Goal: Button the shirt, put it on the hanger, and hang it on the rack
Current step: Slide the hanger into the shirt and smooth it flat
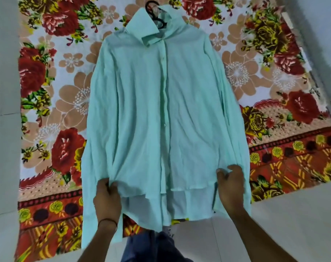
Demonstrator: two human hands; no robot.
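Note:
A mint-green long-sleeved shirt (142, 103) lies front-up on a floral blanket, collar far from me, hem near me. Its placket runs down the middle with small white buttons showing; it looks closed along most of its length. A black hanger (157, 17) shows at the open collar, most of it hidden by the cloth. My left hand (107, 199) grips a fold of the front panel near the lower left hem. My right hand (229, 188) grips the cloth near the lower right hem. The fabric puckers toward both hands.
The floral blanket (47, 82) in red, orange and white covers the floor under the shirt. Pale floor tiles (293, 214) lie to the right and near me. My blue-jeaned legs (151, 248) are at the bottom edge. No rack is in view.

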